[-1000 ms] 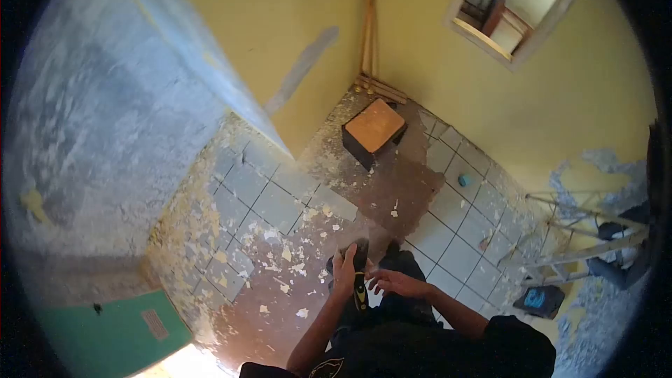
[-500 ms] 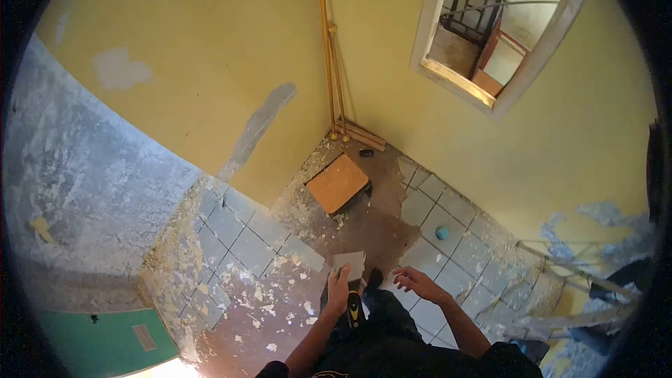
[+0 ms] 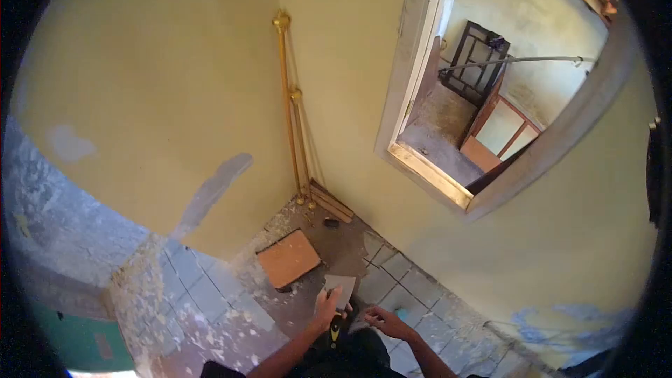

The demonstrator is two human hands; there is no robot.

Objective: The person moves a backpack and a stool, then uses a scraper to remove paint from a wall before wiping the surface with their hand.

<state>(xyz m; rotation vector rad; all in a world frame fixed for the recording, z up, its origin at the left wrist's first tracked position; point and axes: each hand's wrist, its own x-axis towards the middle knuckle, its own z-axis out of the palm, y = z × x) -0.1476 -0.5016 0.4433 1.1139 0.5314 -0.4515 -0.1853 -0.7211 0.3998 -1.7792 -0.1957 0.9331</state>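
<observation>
In the lower middle of the head view, my left hand (image 3: 326, 309) is closed on a putty knife with a wide, flat, pale grey blade (image 3: 341, 288). Its apparent yellow-and-black handle (image 3: 334, 330) lies below the hand, against my dark clothes. My right hand (image 3: 386, 323) is just to the right, its fingers curled together near a small greyish patch. Whether that patch is a held piece or part of the floor, I cannot make out.
A brown square board (image 3: 288, 259) lies on the floor ahead. Gold-ended rods (image 3: 288, 105) lean in the corner beside short wooden strips (image 3: 332, 201). Grey tiles (image 3: 378, 287) and paint flakes cover parts of the floor. A window opening (image 3: 430, 175) is at right.
My view has tilted up, showing more wall and window. My right hand has come closer to my left, and its fingers have drawn together. The left hand keeps the putty knife.
</observation>
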